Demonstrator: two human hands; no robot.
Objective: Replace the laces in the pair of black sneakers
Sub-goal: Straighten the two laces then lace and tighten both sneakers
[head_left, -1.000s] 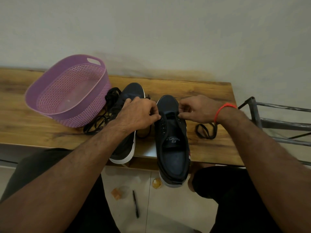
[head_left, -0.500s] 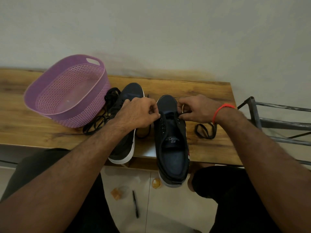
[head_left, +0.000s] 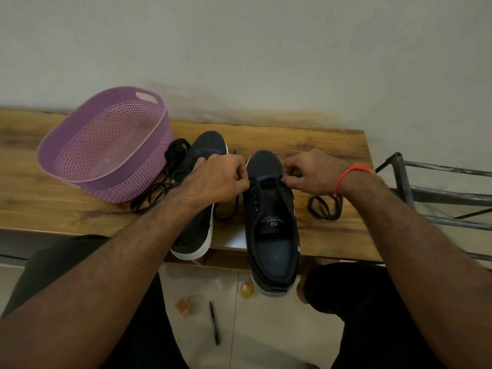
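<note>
Pinching lace ends at right sneaker (head_left: 270, 209) toe eyelets, both hands' fingers (head_left: 243, 179) curled, barely shifted.

Matt cloth sneakers (head_left: 271, 209), perforated plastic basket (head_left: 106, 145), grained wood table (head_left: 319, 145)

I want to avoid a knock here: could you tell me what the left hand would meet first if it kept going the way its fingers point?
Probably the right-hand sneaker: the left hand has its fingers at that shoe's front eyelets, pointing toward the right hand beyond.
</note>
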